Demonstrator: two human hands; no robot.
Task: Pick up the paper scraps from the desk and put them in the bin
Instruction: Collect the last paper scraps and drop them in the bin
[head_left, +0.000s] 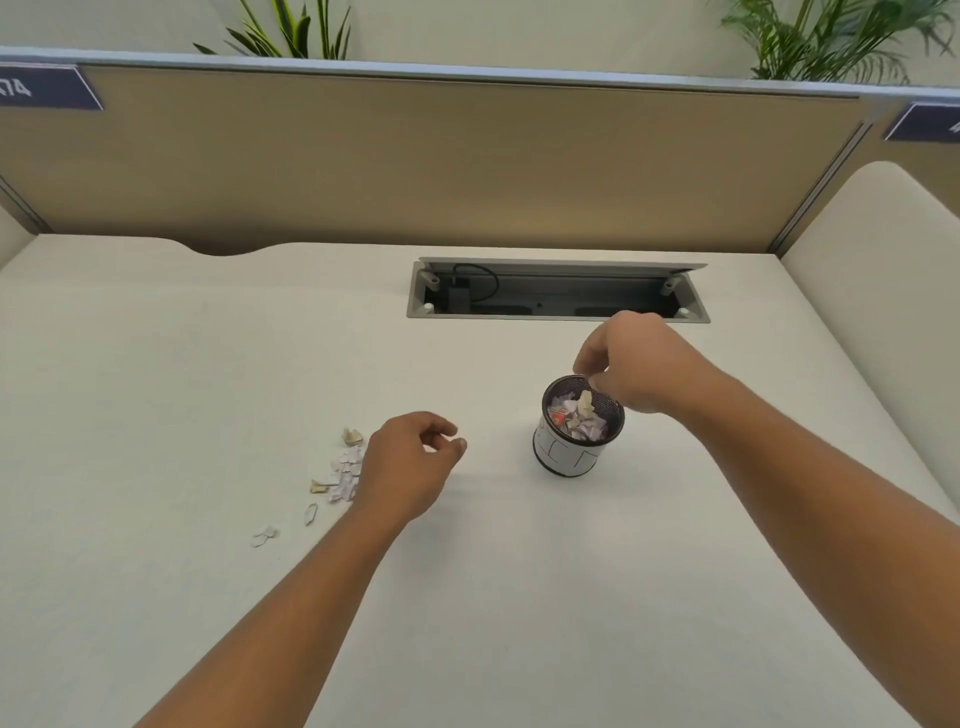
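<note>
Several paper scraps (344, 470) lie left of centre on the desk (156, 389), just beside my left hand (408, 462), which hangs half-curled and empty. My right hand (636, 364) pinches over the bin (576, 426), right of centre; whether it grips a scrap I cannot tell. Scraps look featherlight and flimsy, so I'd pinch edges.
</note>
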